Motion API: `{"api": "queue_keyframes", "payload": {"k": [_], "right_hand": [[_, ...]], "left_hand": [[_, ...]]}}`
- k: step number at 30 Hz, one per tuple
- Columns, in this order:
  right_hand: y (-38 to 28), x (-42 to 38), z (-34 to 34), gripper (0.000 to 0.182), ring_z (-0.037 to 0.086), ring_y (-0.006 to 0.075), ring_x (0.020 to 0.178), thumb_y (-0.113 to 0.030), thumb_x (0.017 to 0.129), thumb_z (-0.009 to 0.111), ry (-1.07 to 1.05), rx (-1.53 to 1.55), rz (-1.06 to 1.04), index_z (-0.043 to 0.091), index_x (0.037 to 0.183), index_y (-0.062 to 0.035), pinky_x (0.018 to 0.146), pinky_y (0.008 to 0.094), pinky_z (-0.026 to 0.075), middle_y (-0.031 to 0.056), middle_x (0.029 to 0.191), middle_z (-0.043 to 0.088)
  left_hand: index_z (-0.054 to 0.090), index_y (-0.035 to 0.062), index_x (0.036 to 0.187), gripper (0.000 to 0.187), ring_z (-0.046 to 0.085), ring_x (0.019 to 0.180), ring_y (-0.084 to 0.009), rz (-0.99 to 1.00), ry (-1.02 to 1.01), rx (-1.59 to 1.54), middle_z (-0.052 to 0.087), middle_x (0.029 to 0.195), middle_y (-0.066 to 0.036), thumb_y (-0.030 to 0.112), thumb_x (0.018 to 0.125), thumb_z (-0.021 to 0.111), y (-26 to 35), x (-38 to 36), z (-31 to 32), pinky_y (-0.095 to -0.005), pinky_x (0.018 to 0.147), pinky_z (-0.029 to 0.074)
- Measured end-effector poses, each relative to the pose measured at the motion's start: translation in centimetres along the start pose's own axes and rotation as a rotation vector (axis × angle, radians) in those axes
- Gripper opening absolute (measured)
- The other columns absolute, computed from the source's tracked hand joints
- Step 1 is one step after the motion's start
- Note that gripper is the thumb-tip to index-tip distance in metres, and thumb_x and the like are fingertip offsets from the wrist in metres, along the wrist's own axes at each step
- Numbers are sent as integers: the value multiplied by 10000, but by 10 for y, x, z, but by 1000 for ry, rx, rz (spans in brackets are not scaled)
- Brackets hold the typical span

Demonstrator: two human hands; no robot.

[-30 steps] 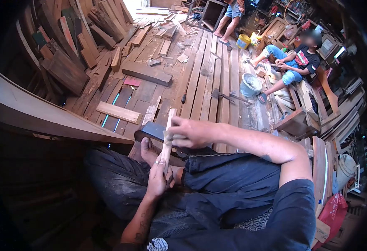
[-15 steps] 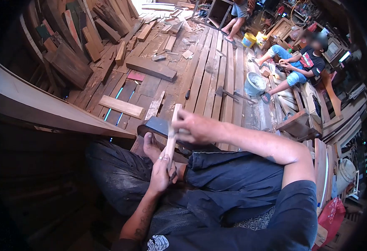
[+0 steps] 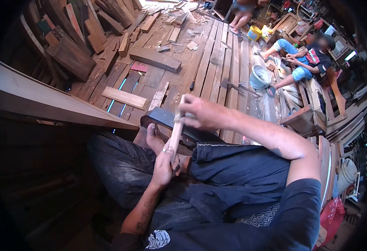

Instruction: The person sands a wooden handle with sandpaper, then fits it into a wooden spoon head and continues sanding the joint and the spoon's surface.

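Observation:
A pale strip of wood (image 3: 176, 134) slants up and away from me over my bare foot. Around its lower end my left hand (image 3: 163, 166) is closed, with a ring on one finger. At the upper end, my right hand (image 3: 196, 112) is bent over the strip with its fingers curled round it, slightly smeared by motion. Something pale and thin shows under those fingers against the wood; I cannot tell what it is. Just beyond the strip lies a dark, flat-faced block (image 3: 160, 114) beside my foot.
On the plank floor lie a short board (image 3: 125, 97), a thick dark beam (image 3: 155, 60) and a hammer (image 3: 232, 86). A grey bucket (image 3: 260, 77) stands near a seated person (image 3: 306, 60). Boards lean at the left (image 3: 72, 58). A long curved timber (image 3: 62, 98) runs close on my left.
My right hand has slid toward the far end of the strip. My left hand keeps its hold on the lower end. The view has shifted slightly.

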State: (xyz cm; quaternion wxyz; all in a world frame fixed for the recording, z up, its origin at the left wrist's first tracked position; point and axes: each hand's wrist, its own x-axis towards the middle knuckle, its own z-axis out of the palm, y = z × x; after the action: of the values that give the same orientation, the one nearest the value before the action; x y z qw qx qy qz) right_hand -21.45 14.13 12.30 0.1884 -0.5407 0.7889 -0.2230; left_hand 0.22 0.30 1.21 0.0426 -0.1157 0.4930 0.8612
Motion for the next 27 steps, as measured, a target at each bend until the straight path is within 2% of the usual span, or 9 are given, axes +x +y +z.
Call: {"api": "queue_keyframes", "payload": {"k": [1,5,9,12,16,20,24,25,27], "right_hand": [[2,-2,-1,310,680,389,973,-292,1034,691,80,-93,3,629,1112,1,840,466,572,199,1087,579],[-6,-12,14,336,682,391,952,-318,1057,657,-20,-73,-184,580,1095,6,829,481,578,197,1067,579],[0,0,-4,335,690,399,989,-345,1044,670,-19,-181,-104,604,1066,-17,843,490,574,201,1058,607],[-15,-5,-5,318,706,398,968,-342,1042,674,-121,-170,-39,636,1059,-26,827,484,585,194,1029,614],[7,-4,1,279,726,387,896,-313,1035,689,-64,-40,-279,678,1086,-38,798,483,603,183,1001,629],[6,-8,-7,260,725,381,913,-273,1025,708,15,-214,-57,719,1207,-88,793,467,624,183,1086,647],[7,-7,-3,209,729,359,893,-252,1020,707,-46,-20,-199,733,1099,-60,782,463,627,179,1035,646],[13,-4,-7,201,728,356,888,-239,1005,723,40,-86,-187,739,1059,-47,782,451,622,180,1032,652],[15,-6,-16,218,728,368,925,-222,982,746,62,-212,-8,753,1121,-54,793,435,615,193,1109,675]], "left_hand": [[419,24,1562,484,428,468,-125,-7,10,1,429,654,0,291,1167,337,2,0,1,-274,457,433],[408,24,1578,497,438,471,-128,10,-14,-6,432,654,0,295,1167,339,-3,2,-1,-275,465,439],[407,27,1583,501,446,471,-130,9,-6,-1,438,655,-2,299,1168,346,0,2,-4,-276,468,440],[410,27,1583,499,449,470,-133,6,-3,5,443,656,-4,299,1169,349,3,1,-1,-278,470,440],[409,37,1590,496,449,463,-135,26,-18,-15,449,656,-6,298,1172,351,-5,3,-5,-277,455,427],[421,40,1573,478,446,460,-131,23,-10,-21,453,655,-7,297,1173,369,-3,4,-4,-279,449,419],[426,43,1562,468,444,459,-127,-5,-4,-28,456,656,-5,298,1171,385,-3,2,-3,-280,443,413],[427,43,1561,467,443,458,-126,2,0,-26,457,657,-5,299,1171,388,-3,3,-4,-279,442,412],[431,48,1557,463,443,458,-126,10,-15,-24,457,659,-4,300,1171,387,-1,4,-4,-278,437,407]]}}
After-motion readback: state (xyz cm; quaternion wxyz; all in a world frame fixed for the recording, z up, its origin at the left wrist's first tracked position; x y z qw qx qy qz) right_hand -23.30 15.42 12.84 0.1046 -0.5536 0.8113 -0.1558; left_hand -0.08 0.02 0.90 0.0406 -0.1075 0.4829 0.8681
